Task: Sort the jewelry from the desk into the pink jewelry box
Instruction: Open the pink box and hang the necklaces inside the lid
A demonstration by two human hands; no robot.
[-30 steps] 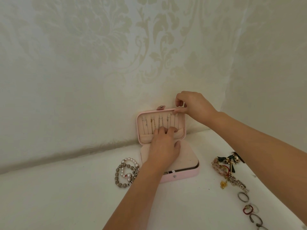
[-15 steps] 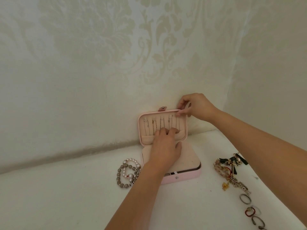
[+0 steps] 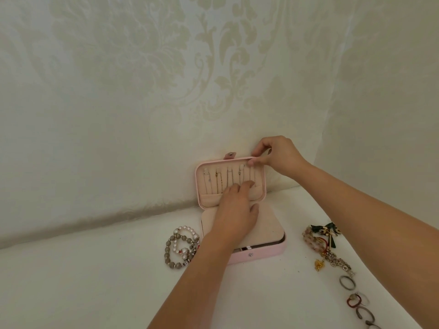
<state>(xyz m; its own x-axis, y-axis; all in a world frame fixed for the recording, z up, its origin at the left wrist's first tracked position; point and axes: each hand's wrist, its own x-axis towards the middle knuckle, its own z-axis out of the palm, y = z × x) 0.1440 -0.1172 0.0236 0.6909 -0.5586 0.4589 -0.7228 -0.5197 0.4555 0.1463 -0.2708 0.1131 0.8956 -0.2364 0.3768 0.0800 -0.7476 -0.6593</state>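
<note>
**Both hands working at the open lid**

I am pinching the top right corner of the upright lid (image 3: pixel 198 179) with my right hand (image 3: pixel 280 155), thumb and forefinger closing on its rim. My left hand (image 3: pixel 237 210) is lying just below that pinch, fingers fairly straight, pressing the lining beside the hanging chains (image 3: pixel 218 181). The pink jewelry box (image 3: pixel 261 252) is sitting under my left palm. Bead bracelets (image 3: pixel 181 248) are lying on the desk (image 3: pixel 95 281) left of that wrist, and rings (image 3: pixel 348 282) under my right forearm.
</note>
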